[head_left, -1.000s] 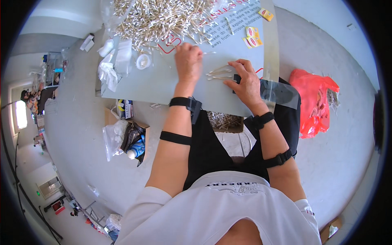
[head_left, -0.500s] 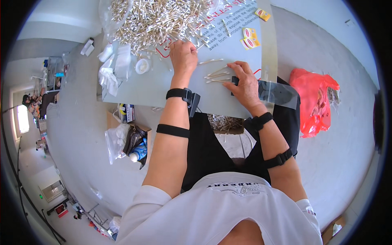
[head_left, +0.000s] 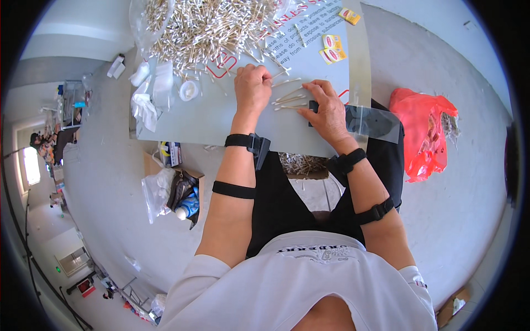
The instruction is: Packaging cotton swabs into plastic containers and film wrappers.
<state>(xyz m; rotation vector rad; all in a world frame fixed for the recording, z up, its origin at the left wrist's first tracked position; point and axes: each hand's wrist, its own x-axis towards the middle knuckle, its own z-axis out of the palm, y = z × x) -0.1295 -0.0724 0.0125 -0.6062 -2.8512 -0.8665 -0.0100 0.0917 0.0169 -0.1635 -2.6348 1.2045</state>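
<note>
On the grey tabletop (head_left: 221, 118), the left hand (head_left: 253, 88) is curled into a loose fist, fingers together around the ends of a few cotton swabs (head_left: 287, 99) that lie between both hands. The right hand (head_left: 327, 110) rests flat, fingers spread apart, pressing a clear plastic bag (head_left: 370, 121) at the near edge. A large pile of cotton swabs (head_left: 204, 27) lies farther back.

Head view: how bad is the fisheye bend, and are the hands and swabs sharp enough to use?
Head view: strong fisheye; the grey tabletop edge bows, corners black. Left hand, right hand and the heap of white cotton swabs are sharp; lighting is even, with mild glare on the clear plastic bag.
</note>
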